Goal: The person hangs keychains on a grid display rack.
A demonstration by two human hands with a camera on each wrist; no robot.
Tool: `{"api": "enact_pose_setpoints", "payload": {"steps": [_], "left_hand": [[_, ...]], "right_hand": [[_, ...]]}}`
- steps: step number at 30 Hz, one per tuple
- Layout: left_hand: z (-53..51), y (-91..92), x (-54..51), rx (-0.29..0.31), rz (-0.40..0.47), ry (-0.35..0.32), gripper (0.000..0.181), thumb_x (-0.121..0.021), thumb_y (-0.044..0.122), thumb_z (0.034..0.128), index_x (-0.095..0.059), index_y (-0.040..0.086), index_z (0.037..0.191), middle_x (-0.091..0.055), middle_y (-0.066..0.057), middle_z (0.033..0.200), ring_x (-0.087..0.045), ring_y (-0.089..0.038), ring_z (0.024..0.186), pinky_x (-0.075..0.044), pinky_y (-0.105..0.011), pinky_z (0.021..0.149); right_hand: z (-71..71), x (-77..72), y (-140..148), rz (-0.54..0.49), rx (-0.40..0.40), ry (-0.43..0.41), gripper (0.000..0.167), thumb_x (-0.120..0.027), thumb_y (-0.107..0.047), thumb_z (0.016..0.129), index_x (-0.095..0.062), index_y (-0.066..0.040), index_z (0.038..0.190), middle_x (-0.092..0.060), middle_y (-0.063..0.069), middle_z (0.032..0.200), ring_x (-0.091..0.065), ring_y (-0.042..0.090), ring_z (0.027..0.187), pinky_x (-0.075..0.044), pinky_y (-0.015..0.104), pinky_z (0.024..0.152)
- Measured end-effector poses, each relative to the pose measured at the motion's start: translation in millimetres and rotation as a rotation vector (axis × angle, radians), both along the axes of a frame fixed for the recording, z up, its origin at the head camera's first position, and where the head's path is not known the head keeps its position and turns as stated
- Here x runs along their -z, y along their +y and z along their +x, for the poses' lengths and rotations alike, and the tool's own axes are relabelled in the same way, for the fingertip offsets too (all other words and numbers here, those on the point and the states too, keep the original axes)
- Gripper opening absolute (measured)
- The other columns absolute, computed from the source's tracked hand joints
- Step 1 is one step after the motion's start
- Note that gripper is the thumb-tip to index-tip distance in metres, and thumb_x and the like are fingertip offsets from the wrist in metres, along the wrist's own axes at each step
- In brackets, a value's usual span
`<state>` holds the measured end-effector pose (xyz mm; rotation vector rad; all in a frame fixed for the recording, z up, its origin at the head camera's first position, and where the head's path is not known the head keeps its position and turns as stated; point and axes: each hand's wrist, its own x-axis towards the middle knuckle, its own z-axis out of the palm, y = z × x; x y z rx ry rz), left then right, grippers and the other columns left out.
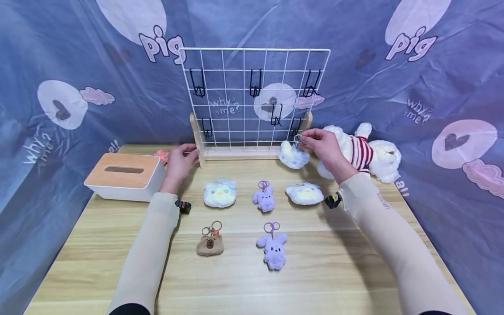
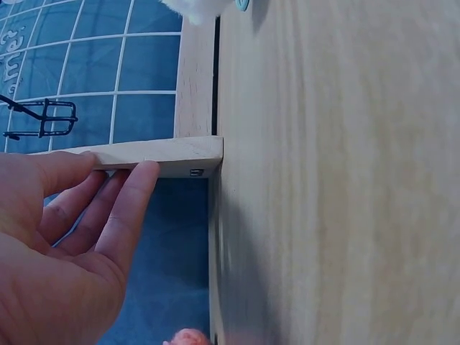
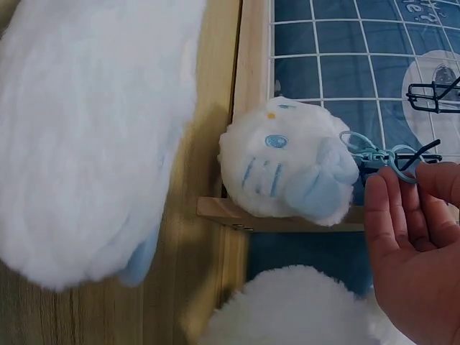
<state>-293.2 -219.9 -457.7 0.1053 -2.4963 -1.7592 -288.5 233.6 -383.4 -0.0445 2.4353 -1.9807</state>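
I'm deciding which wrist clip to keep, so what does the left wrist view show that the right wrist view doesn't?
Only the left wrist view shows the left hand, holding a wooden end post, and a coral-coloured item at the bottom edge.

Only the right wrist view shows the right hand, pinching the blue ring of a white plush with a blue bow.

Both share the white wire grid, black hooks, wooden tabletop and some white fur, cropped too tightly on the left to identify.
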Motion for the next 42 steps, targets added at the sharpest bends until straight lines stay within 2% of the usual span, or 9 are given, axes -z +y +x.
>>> {"api": "enact_pose_setpoints", "payload": {"steps": [5, 12, 16, 23, 31, 38, 42], "left_hand": [[-0.2, 0.5, -0.2, 0.002, 0.001, 0.005, 0.038, -0.065, 0.012, 0.1143, -0.066, -0.007, 0.147, -0.069, -0.030, 0.135, -0.076, -0.041, 0.120, -0.071, -0.027, 0.100], [0.0, -0.2, 0.4, -0.005, -0.028, 0.010, 0.036, -0.066, 0.012, 0.1135, -0.068, -0.006, 0.145, -0.070, -0.028, 0.136, -0.076, -0.031, 0.112, -0.072, -0.022, 0.094], [0.2, -0.8, 1.8, -0.006, -0.031, 0.022, 0.035, -0.066, 0.011, 0.1132, -0.068, -0.006, 0.144, -0.070, -0.029, 0.135, -0.076, -0.033, 0.112, -0.072, -0.024, 0.095], [1.4, -2.1, 4.7, -0.004, -0.016, 0.017, 0.037, -0.066, 0.010, 0.1131, -0.067, -0.006, 0.146, -0.070, -0.030, 0.137, -0.076, -0.035, 0.114, -0.071, -0.025, 0.098], [2.2, -1.3, 6.1, -0.007, -0.026, 0.014, 0.036, -0.066, 0.010, 0.1132, -0.067, -0.005, 0.146, -0.070, -0.028, 0.136, -0.075, -0.026, 0.107, -0.071, -0.021, 0.094], [1.6, 0.1, 0.6, -0.005, -0.025, 0.016, 0.037, -0.066, 0.009, 0.1131, -0.066, -0.006, 0.147, -0.070, -0.030, 0.136, -0.076, -0.041, 0.118, -0.072, -0.028, 0.099], [2.1, 0.6, 1.7, -0.005, -0.024, 0.018, 0.036, -0.065, 0.008, 0.1131, -0.066, -0.006, 0.146, -0.070, -0.030, 0.135, -0.076, -0.037, 0.115, -0.072, -0.025, 0.097]], "right_hand": [[-2.6, 1.8, -3, -0.004, 0.040, 0.009, 0.031, -0.068, -0.006, 0.110, -0.065, 0.016, 0.132, -0.074, -0.015, 0.089, -0.078, 0.002, 0.085, -0.071, 0.016, 0.089], [-7.2, 5.8, -9, 0.002, 0.098, 0.051, 0.033, -0.071, -0.008, 0.109, -0.068, 0.016, 0.131, -0.076, -0.011, 0.089, -0.077, 0.001, 0.077, -0.069, 0.012, 0.081], [-7.6, 6.2, -12, 0.033, 0.127, 0.069, 0.032, -0.073, -0.009, 0.108, -0.070, 0.014, 0.130, -0.074, -0.011, 0.087, -0.076, 0.001, 0.076, -0.069, 0.012, 0.080], [-7.2, 5.7, -18, 0.096, 0.170, 0.044, 0.030, -0.073, -0.012, 0.109, -0.074, 0.009, 0.130, -0.071, -0.015, 0.086, -0.074, -0.001, 0.076, -0.067, 0.010, 0.078], [-6.0, 6.7, -21, 0.094, 0.191, 0.042, 0.028, -0.072, -0.011, 0.109, -0.075, 0.009, 0.129, -0.073, -0.009, 0.090, -0.075, 0.000, 0.076, -0.068, 0.012, 0.078], [-5.2, 5.5, -18, 0.091, 0.190, 0.032, 0.030, -0.072, -0.011, 0.109, -0.074, 0.008, 0.133, -0.074, -0.010, 0.093, -0.076, 0.003, 0.082, -0.070, 0.015, 0.085], [-4.8, 5.8, -17, 0.085, 0.187, 0.031, 0.030, -0.072, -0.010, 0.109, -0.074, 0.008, 0.132, -0.073, -0.014, 0.089, -0.075, 0.002, 0.081, -0.071, 0.016, 0.086]]}}
